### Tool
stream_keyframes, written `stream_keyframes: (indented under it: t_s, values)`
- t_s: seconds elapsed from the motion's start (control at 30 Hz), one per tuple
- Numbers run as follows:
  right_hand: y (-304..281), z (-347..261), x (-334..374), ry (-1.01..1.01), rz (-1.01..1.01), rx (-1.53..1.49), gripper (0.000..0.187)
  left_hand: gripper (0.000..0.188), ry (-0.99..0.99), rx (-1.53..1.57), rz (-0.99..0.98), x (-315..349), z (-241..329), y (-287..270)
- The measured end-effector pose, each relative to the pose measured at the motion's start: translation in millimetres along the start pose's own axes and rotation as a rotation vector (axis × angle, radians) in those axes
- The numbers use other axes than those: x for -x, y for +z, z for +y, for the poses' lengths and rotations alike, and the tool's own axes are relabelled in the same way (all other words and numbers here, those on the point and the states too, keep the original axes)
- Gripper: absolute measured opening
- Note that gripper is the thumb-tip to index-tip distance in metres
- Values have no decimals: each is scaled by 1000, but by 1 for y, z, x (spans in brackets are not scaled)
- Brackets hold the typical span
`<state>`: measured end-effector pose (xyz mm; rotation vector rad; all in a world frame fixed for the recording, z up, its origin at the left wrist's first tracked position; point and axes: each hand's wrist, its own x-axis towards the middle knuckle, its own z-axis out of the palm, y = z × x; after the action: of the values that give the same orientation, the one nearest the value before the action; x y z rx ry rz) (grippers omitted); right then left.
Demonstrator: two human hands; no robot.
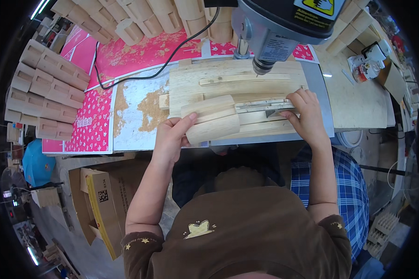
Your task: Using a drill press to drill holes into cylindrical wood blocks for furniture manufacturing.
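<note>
A: What is held by the left hand [170, 139]?
B: A rounded wooden block [212, 122] is gripped at its left end, on the wooden jig [228, 83] on the desk [358, 102].
A: And the right hand [307, 116]?
B: It is pressed, fingers bent, on thin wooden strips [260, 106] under the drill press [274, 32].

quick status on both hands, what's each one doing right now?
Left hand: closed around the end of a rounded pale wooden block, holding it.
Right hand: fingers pressed down on thin flat wooden strips; no clear grasp.
</note>
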<state>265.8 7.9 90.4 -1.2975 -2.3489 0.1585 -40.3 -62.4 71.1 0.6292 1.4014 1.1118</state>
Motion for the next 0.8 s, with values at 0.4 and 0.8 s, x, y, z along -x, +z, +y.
stream_keyframes:
  t_s: [0.4, 0.8]
  values:
    - [8, 10, -3, 14, 69, 43, 36, 52, 592, -240, -189, -24, -37, 52]
    - [27, 12, -38, 21, 92, 117, 65, 62, 886, -940, 28, -74, -47, 42]
